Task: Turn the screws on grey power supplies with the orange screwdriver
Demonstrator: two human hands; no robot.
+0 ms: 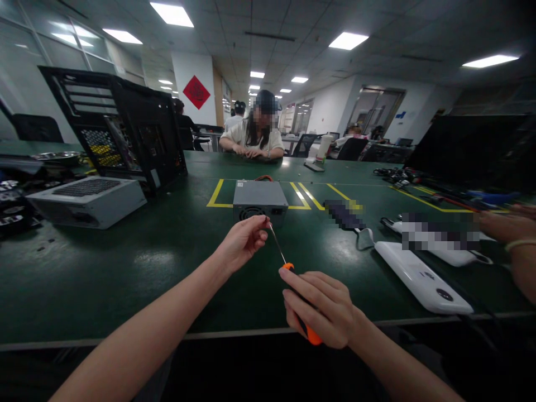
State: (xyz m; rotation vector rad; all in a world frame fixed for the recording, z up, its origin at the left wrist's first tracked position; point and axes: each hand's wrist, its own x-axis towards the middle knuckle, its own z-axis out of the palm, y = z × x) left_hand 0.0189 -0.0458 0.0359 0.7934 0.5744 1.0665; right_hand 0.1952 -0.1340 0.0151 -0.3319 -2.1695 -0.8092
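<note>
My right hand [320,307] is wrapped round the orange and black handle of a screwdriver [278,244], whose thin metal shaft points up and to the left. At the shaft's tip, my left hand [247,240] is closed in a pinch; whatever lies between thumb and finger is too small to make out. Just behind the left fingertips stands a grey computer power supply [260,195], its fan grille and socket facing me. The left hand partly covers its lower front edge.
On the left are an open black computer case [142,123] and another power supply [90,198]. White power banks [422,276] and a phone [345,215] lie right. Another person's hand [508,229] rests at the right edge; a person [255,131] sits opposite at the green table [188,301].
</note>
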